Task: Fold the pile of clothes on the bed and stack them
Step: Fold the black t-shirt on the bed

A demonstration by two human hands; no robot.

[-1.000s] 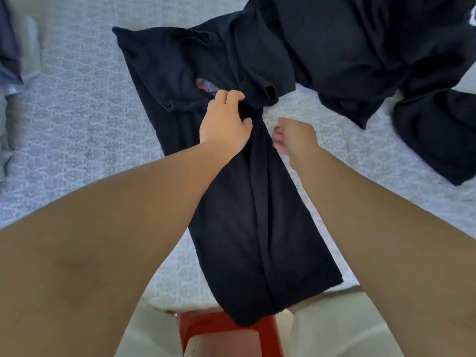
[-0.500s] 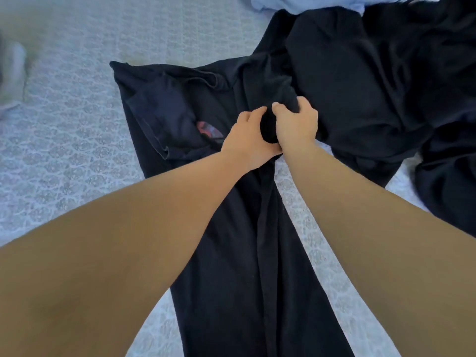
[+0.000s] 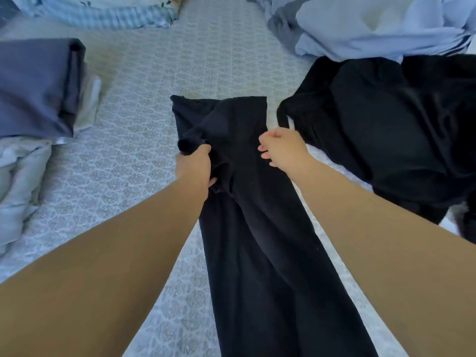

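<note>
Black trousers (image 3: 260,228) lie lengthwise, running away from the person on the bed (image 3: 134,140); left hand (image 3: 194,167) grips bunched fabric, right hand (image 3: 282,148) curls empty beside a black pile (image 3: 386,124).

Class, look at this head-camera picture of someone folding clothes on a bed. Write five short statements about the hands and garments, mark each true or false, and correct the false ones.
1. The left hand grips a bunched part of the long black garment. True.
2. The right hand holds a light blue shirt. False: it is at the right edge of the black garment, fingers curled; whether it pinches the cloth cannot be told.
3. A folded dark blue garment lies at the left on the bed. True.
4. The black garment is already folded into a small square. False: it lies stretched out lengthwise toward the person.
5. A heap of black clothes lies to the right, with light blue clothing behind it. True.
</note>
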